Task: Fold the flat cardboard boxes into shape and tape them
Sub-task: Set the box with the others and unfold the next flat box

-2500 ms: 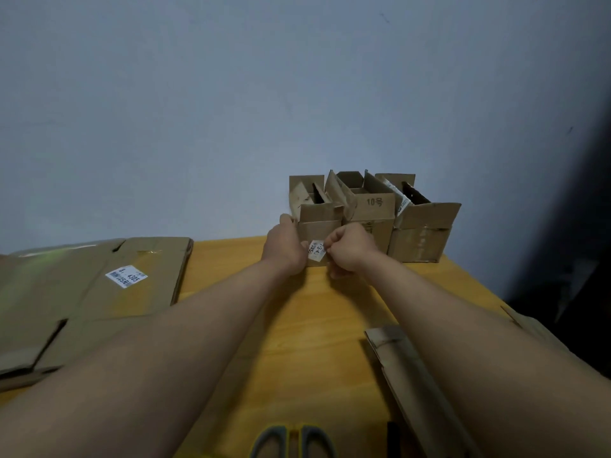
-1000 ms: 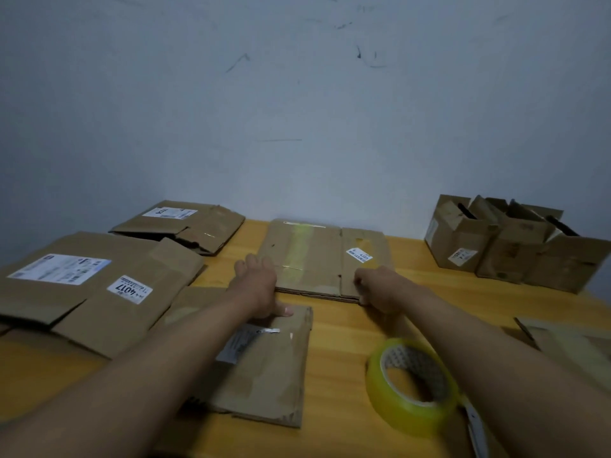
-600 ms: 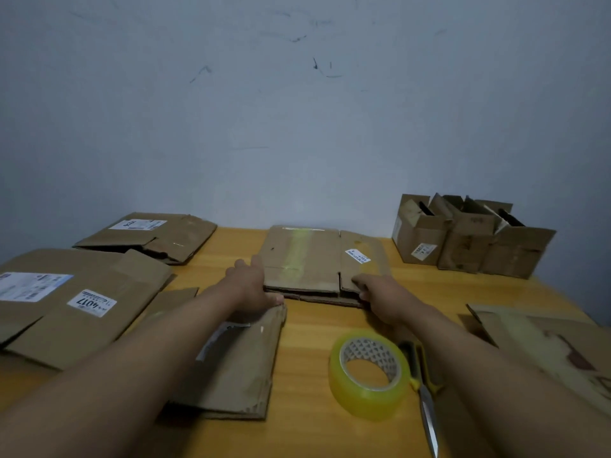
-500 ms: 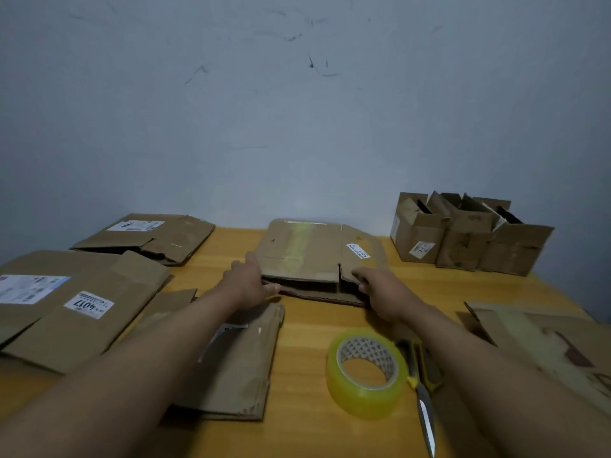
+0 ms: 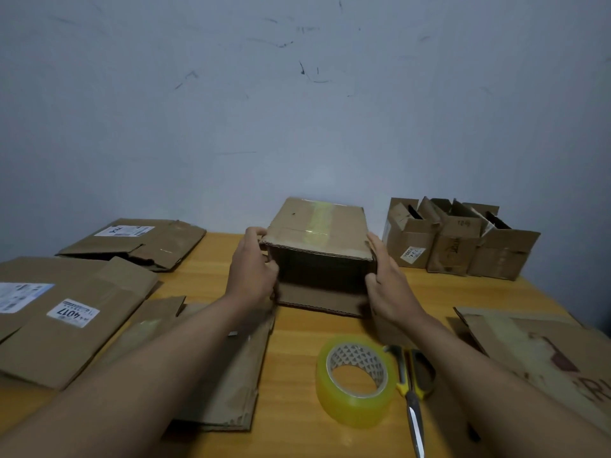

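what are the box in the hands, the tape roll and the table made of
Box: brown corrugated cardboard, matt; wavy fluting shows along its cut edge. Tape roll: glossy, translucent yellowish plastic film, probably on a card core. Table: looks like orange-toned wood or wood-look laminate, slightly shiny.

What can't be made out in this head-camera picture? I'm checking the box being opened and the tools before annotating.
- Box: far end and inside hidden in the head view; the opening is too dark.
- Left hand and right hand: fingertips behind the box sides are covered by cardboard.
- Scissors: blade tip cut off by the bottom edge.
- Label on flat cardboard: small print too tiny beyond "4017".
- Tape roll: loose end not discernible.
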